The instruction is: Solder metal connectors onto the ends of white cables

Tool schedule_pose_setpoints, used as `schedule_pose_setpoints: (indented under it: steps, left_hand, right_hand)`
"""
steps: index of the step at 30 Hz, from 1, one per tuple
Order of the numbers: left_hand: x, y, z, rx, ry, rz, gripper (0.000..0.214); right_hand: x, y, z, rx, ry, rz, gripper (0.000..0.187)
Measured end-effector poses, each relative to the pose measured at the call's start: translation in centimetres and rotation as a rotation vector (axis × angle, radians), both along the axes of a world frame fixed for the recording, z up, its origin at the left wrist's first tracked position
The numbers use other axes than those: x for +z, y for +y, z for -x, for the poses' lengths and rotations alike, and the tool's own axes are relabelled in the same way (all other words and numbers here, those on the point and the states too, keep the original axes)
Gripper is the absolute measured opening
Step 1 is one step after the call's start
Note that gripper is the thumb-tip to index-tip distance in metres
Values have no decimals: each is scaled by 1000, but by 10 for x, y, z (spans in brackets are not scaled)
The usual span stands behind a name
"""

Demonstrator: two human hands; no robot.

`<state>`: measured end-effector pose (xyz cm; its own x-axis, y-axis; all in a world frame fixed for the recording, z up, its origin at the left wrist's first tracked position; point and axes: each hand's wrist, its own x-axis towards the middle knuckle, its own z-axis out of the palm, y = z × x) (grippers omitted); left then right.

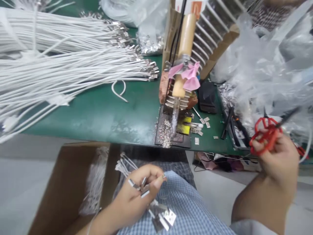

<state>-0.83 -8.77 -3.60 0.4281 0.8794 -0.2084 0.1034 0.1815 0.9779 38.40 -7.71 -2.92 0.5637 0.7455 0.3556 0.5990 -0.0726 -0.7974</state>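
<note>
My left hand (pixel 139 192) is closed around several short white wires (pixel 123 166) with shiny metal ends, held low over the blue checked cloth (pixel 186 202). More flat metal pieces (pixel 168 217) with small holes stick out beneath the palm; whether they join the wires is hidden. Thumb and forefinger pinch together at the front. Off to the right, my right hand (pixel 281 156) grips red-handled scissors (pixel 266 135), their dark blades pointing up and away, slightly blurred. Between the hands, at the table edge, a wooden-handled soldering iron (pixel 187 37) with pink cloth tied on points down.
Bundles of white cables (pixel 73 68) with metal ends cover the left of the green table (pixel 105 114). Solder crumbs lie on a dark plate (pixel 160 130) beside a yellow pad (pixel 187 125). Plastic bags (pixel 259 71) crowd the right. A cardboard box (pixel 63 182) stands below.
</note>
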Motion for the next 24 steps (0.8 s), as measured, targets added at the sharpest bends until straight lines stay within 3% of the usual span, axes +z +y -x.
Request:
schedule_pose_setpoints:
  steps: [3, 4, 6, 7, 8, 11, 13, 19, 24]
  left_hand:
    - [-9, -1, 4, -73, -94, -15, 22]
    - [-11, -1, 5, -76, -111, -7, 21]
    - [-12, -2, 5, -59, -119, -3, 19]
    - [-12, -2, 4, -45, -113, -21, 17]
    - [-11, -2, 4, -28, -101, -51, 16]
    - [-6, -3, 3, 8, -45, -177, 12]
    - [-2, -3, 2, 10, 11, -241, 11]
    - [0, -1, 1, -3, 92, -384, 13]
    - [-5, -4, 2, 16, 120, -396, 13]
  right_hand:
    - [1, -35, 43, 203, 50, -5, 28]
    - [-2, -44, 62, 417, 42, 2, 20]
    - [-10, -54, 100, 892, 32, 168, 21]
    - [-15, -55, 119, 973, 36, 226, 14]
    - [-21, -54, 135, 1010, 53, 250, 11]
    - [-37, -49, 168, 1008, 77, 231, 48]
    - [-43, -47, 178, 1010, 50, 216, 54]
    - [-42, -43, 184, 1047, -85, 219, 31]
    - [-41, -41, 183, 1048, -148, 225, 23]
